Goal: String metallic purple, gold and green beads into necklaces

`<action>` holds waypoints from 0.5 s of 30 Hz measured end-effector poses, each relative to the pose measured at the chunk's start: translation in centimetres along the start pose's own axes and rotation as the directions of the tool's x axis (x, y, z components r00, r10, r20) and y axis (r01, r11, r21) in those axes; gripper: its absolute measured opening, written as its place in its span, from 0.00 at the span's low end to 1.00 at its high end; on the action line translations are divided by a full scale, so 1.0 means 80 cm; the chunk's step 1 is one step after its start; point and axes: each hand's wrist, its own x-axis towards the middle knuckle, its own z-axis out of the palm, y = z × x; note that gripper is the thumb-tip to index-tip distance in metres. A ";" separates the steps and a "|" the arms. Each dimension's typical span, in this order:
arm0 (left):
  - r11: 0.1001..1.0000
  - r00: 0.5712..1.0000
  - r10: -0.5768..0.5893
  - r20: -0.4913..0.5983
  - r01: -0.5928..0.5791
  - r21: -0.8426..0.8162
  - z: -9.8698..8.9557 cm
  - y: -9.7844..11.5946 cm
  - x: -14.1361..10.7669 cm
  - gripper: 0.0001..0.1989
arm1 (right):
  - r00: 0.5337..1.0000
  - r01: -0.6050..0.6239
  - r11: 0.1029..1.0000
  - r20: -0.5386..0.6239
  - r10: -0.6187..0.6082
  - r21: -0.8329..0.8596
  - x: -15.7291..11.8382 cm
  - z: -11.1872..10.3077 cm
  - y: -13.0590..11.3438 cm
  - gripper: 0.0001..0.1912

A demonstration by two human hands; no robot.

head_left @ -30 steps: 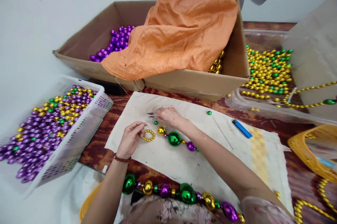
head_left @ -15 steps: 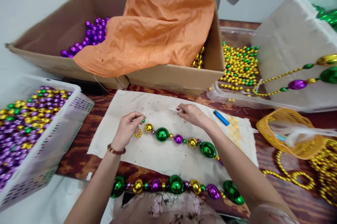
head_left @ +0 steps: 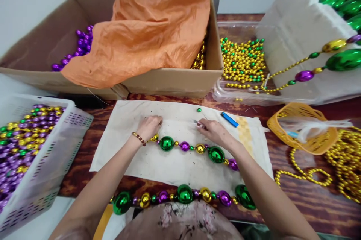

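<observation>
My left hand (head_left: 150,127) is closed over the white cloth (head_left: 180,170), beside the gold bead (head_left: 154,138) at the left end of a bead string; what its fingers pinch is too small to name. My right hand (head_left: 211,130) is closed round a small, thin tool with a pale tip (head_left: 195,121) pointing left. A faint clear thread seems to run between the hands. The string, with big green beads (head_left: 166,143), crosses the cloth to my right forearm. A loose green bead (head_left: 199,110) lies above my right hand. A second string (head_left: 185,193) runs along the table's front edge.
A blue lighter (head_left: 229,119) lies right of my hands. Behind stands a cardboard box (head_left: 172,84) with orange cloth (head_left: 146,40). A bead-filled white basket (head_left: 80,119) is at left. Right are a yellow basket (head_left: 303,114), gold chains (head_left: 318,176), a clear tray (head_left: 242,99) and a foam box (head_left: 290,37).
My left hand has moved right and turned palm down; the small green bead and gold loop by it no longer show. A loose green bead now shows above my right hand. The view has shifted.
</observation>
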 end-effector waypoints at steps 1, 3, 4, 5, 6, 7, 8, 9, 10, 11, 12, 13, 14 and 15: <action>1.000 1.000 0.004 0.015 -0.004 0.028 -0.001 0.001 0.000 0.08 | 1.000 -0.001 1.000 -0.003 0.001 0.007 -0.001 -0.001 0.000 0.11; 0.997 0.999 0.016 0.042 -0.019 0.077 -0.002 0.003 0.000 0.08 | 1.000 0.001 1.000 -0.011 -0.001 0.016 -0.001 -0.001 0.000 0.11; 0.995 0.998 0.019 0.052 -0.024 0.092 -0.003 0.003 0.000 0.08 | 1.000 0.004 1.000 -0.014 -0.004 0.016 -0.001 -0.001 0.000 0.11; 0.995 0.998 0.018 0.058 -0.024 0.097 -0.003 0.003 0.001 0.09 | 1.000 0.008 1.000 -0.014 -0.008 0.013 -0.001 -0.001 -0.001 0.11; 0.996 0.998 0.013 0.063 -0.019 0.090 -0.003 0.002 0.001 0.09 | 1.000 0.013 1.000 -0.012 -0.013 0.007 0.000 0.000 -0.002 0.11; 0.997 0.998 0.007 0.067 -0.012 0.074 -0.003 0.001 0.001 0.10 | 1.000 0.018 1.000 -0.010 -0.018 -0.003 0.000 0.000 -0.003 0.11; 0.999 0.998 0.005 0.064 -0.009 0.053 -0.002 -0.001 0.002 0.10 | 1.000 0.026 1.000 -0.005 -0.026 -0.014 0.001 0.001 -0.006 0.11; 1.000 0.998 0.010 0.055 -0.012 0.028 -0.001 -0.004 0.002 0.09 | 0.999 0.036 0.999 0.002 -0.036 -0.025 0.002 0.002 -0.009 0.11; 1.000 0.999 0.022 0.038 -0.022 0.001 0.001 -0.007 0.003 0.09 | 0.999 0.047 0.998 0.010 -0.047 -0.037 0.003 0.003 -0.012 0.11; 0.999 0.999 0.037 0.017 -0.037 -0.028 0.003 -0.010 0.003 0.09 | 0.998 0.057 0.997 0.019 -0.056 -0.049 0.004 0.004 -0.016 0.11; 0.997 0.999 0.051 -0.007 -0.051 -0.057 0.006 -0.013 0.004 0.08 | 0.998 0.065 0.996 0.030 -0.063 -0.063 0.006 0.004 -0.019 0.11; 0.994 0.998 0.060 -0.032 -0.063 -0.087 0.008 -0.016 0.004 0.08 | 0.997 0.071 0.994 0.041 -0.068 -0.079 0.007 0.005 -0.023 0.11; 0.990 0.996 0.066 -0.057 -0.072 -0.118 0.011 -0.019 0.004 0.08 | 0.996 0.077 0.992 0.050 -0.073 -0.095 0.009 0.005 -0.026 0.11; 0.986 0.995 0.067 -0.080 -0.079 -0.149 0.013 -0.022 0.004 0.08 | 0.995 0.084 0.990 0.059 -0.078 -0.110 0.011 0.006 -0.030 0.11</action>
